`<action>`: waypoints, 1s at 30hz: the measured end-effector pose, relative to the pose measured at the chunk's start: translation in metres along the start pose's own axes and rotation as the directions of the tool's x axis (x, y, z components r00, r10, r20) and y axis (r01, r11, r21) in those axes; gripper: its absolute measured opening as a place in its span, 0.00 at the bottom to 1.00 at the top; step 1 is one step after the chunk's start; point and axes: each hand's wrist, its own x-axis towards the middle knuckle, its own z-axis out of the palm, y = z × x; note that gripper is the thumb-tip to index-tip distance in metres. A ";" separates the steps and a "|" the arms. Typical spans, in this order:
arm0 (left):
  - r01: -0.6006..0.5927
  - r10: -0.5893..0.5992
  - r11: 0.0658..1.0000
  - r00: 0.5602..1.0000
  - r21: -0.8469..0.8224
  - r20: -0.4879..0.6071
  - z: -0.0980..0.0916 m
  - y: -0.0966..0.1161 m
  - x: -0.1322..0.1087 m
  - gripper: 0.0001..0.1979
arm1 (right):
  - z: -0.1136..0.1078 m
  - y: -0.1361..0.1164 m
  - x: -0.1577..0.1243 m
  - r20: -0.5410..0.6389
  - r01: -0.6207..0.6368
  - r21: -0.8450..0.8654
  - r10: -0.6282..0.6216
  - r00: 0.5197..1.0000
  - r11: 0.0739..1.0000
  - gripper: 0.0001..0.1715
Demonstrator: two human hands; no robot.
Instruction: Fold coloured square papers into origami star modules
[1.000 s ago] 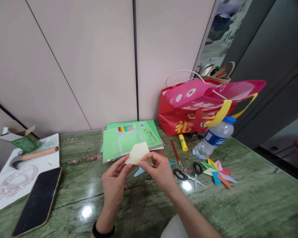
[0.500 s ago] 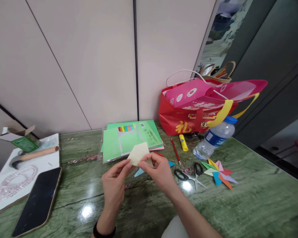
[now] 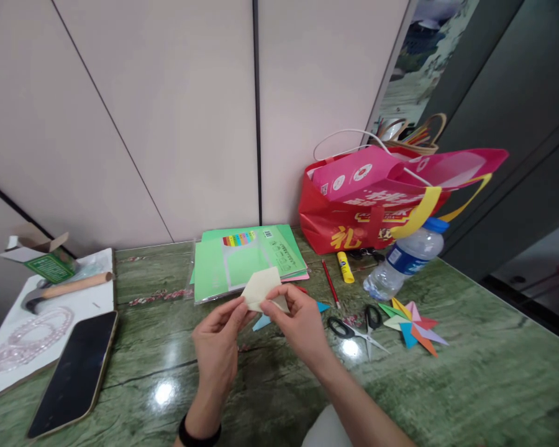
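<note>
A folded piece of pale cream paper (image 3: 263, 285) is held up in front of me, above the table. My left hand (image 3: 220, 338) pinches its lower left corner between thumb and fingers. On the right side, the thumb and fingers of my right hand (image 3: 299, 320) grip the lower edge. Behind and below the hands lie blue paper pieces (image 3: 262, 322), partly hidden, with a bit of red beside them. A multicoloured paper pinwheel shape (image 3: 413, 325) rests on the right, next to black-handled scissors (image 3: 358, 332) with their blades apart.
Green paper packs (image 3: 233, 264) lie against the wall. A red pencil (image 3: 330, 282), yellow glue stick (image 3: 345, 267), water bottle (image 3: 405, 257) and red bag (image 3: 323, 217) stand or lie rightward. At left are a phone (image 3: 74, 375), hammer (image 3: 69, 288), beads (image 3: 32, 341) and an opened box (image 3: 49, 264).
The view has shifted slightly. Both hands keep their hold on the cream paper, with my right fingers moved a little along its lower edge.
</note>
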 end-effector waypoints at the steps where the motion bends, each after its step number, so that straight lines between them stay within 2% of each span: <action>1: 0.003 -0.003 1.000 1.000 0.000 0.001 0.000 0.000 0.000 0.08 | 0.000 0.000 0.000 -0.002 0.008 -0.005 -0.008 1.000 1.000 0.09; 7: 0.008 -0.008 1.000 1.000 -0.016 -0.014 0.001 0.001 0.000 0.08 | -0.001 -0.008 -0.003 0.023 0.106 -0.064 -0.105 0.994 0.992 0.06; 10: 0.009 -0.009 1.000 1.000 0.004 -0.027 0.000 0.001 0.001 0.09 | 0.000 -0.009 -0.003 0.041 0.140 -0.082 -0.137 0.990 0.987 0.08; 15: 0.016 -0.017 0.999 1.000 0.035 0.018 -0.002 -0.002 0.000 0.10 | 0.001 -0.007 -0.004 0.011 0.071 -0.054 -0.070 0.997 0.996 0.11; 24: -0.012 0.007 0.993 0.999 0.119 0.039 -0.005 0.001 0.000 0.12 | 0.000 -0.011 -0.002 0.044 -0.025 0.037 0.023 0.999 0.999 0.11; 30: -0.036 0.034 0.985 0.999 0.169 0.013 -0.006 0.001 0.001 0.12 | 0.001 -0.012 -0.002 0.047 -0.072 0.103 0.068 0.997 0.992 0.12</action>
